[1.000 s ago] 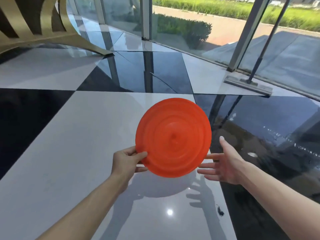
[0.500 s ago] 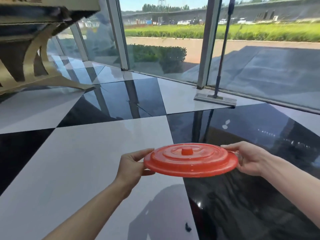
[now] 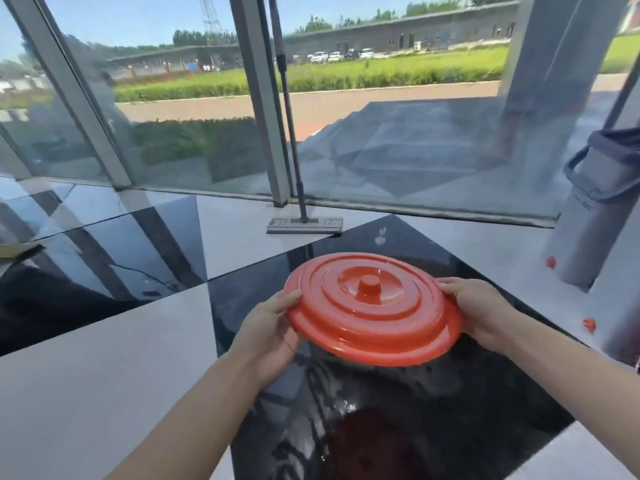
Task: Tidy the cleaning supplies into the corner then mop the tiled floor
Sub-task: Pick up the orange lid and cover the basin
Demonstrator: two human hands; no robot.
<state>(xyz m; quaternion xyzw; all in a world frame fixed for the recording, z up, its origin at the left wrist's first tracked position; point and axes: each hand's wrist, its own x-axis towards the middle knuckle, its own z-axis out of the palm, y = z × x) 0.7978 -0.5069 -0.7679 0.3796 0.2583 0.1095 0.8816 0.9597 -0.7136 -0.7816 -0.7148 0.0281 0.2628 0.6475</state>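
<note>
Whereas a second ago the round orange plastic lid (image 3: 373, 312) was tipped up with its flat underside facing the camera, gripped by the left hand (image 3: 273, 327) alone while the right hand (image 3: 479, 311) stood open beside it, the lid is now carried nearly level, knob upward, with both hands closed on opposite edges. Left fingers (image 3: 285, 299) curl over the near-left rim; right fingers (image 3: 450, 284) wrap the far-right rim. The view has also swung toward the glass wall, which suggests the lid is being carried toward the corner as part of the tidying step; mopping has not begun. Beyond the fingers, well apart, the flat grey mop (image 3: 304, 225) stands with its pole leaning against the window frame, its head on the glossy black-and-white tiled floor (image 3: 104, 358). To the right of the right fingers stands a grey cylindrical bin (image 3: 595, 209) with a dark liner folded over its rim; its contents cannot be seen from this angle. Two small orange pieces (image 3: 550, 262) lie on the floor near its base. No matching bucket for the lid is in view.
</note>
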